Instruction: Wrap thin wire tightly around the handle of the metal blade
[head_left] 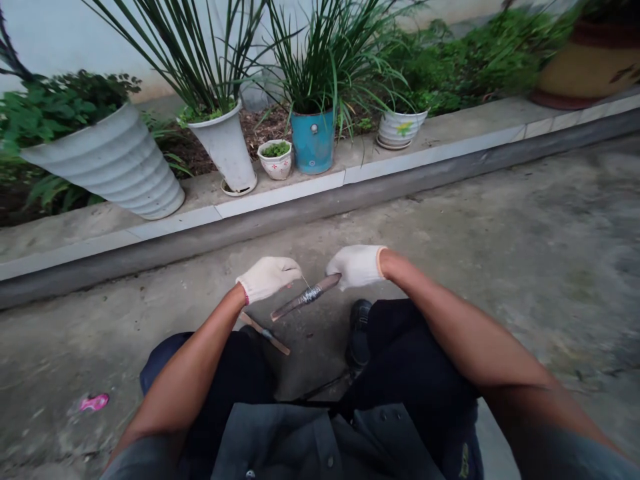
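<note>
The right hand (356, 267), in a white glove, is closed around the far right end of a wooden stick (287, 309), which is held tilted above the concrete floor (475, 233) in front of the person's knees, its other end pointing near and left. Silver wire (311, 294) is wound around the stick's middle. The left hand (270, 277), also gloved, has its fingertips pressed together, pinching a thin strand that runs to the winding. Below the left hand, a second stick (277, 345) lies low beside the left knee, with a band around its middle. A pink object (95, 402) lies on the floor at the near left. On the far side, a ledge (280, 200) carries potted plants, among them a blue pot (313, 143) and a small white pot (276, 165).
</note>
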Demonstrator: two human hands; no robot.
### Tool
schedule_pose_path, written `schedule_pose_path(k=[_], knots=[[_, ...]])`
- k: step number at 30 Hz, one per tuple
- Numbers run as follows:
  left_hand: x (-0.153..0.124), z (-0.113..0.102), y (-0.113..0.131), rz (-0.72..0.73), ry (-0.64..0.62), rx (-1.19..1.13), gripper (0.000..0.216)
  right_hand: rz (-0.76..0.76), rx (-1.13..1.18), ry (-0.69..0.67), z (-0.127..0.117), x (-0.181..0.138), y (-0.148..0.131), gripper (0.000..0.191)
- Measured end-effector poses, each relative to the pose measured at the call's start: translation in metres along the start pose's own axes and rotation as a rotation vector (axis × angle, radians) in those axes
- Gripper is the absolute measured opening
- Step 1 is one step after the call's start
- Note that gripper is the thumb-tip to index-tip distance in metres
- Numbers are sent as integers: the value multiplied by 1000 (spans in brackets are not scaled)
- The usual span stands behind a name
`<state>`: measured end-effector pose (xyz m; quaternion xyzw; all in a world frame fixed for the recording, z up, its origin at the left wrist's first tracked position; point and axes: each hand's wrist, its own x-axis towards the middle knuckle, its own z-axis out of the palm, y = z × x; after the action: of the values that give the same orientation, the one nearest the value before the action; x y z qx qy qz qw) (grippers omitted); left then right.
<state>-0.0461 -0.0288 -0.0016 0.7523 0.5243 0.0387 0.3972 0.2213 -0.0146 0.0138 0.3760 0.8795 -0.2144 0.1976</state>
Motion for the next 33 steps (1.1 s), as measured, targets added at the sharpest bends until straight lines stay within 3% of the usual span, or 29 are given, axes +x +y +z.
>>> schedule_pose_path(k=[3, 6, 8, 10, 14, 19, 23, 25, 28, 30, 33], knots=[[0, 0, 3, 36, -34, -192, 31, -95, 242, 84, -5, -13, 11, 23], [3, 7, 4, 82, -52, -461, 42, -69, 451, 254, -11, -18, 12, 30], [6, 14, 4, 82, -8, -561, 47, 31, 522, 384, -16, -17, 9, 31], [9, 22, 4, 64, 72, -506, 44, 157, 523, 495, -20, -12, 7, 32], [12, 32, 5, -33, 77, -359, 40, 399, 311, 598, -22, 1, 8, 33], [7, 30, 8, -52, 45, -186, 41, 542, -88, 435, -16, 9, -2, 37], [5, 27, 4, -74, -100, -99, 29, 514, -142, 272, -8, 15, -27, 45], [5, 24, 0, -87, -127, -51, 28, 459, -152, 189, -3, 18, -38, 42], [7, 16, -6, 30, -74, 105, 30, 333, -153, 80, 3, 18, -42, 35], [6, 11, -8, 95, -60, 163, 32, 219, -134, 18, 5, 14, -36, 31], [4, 5, -7, 45, -101, 60, 29, 18, -45, -62, 4, 3, -15, 24]])
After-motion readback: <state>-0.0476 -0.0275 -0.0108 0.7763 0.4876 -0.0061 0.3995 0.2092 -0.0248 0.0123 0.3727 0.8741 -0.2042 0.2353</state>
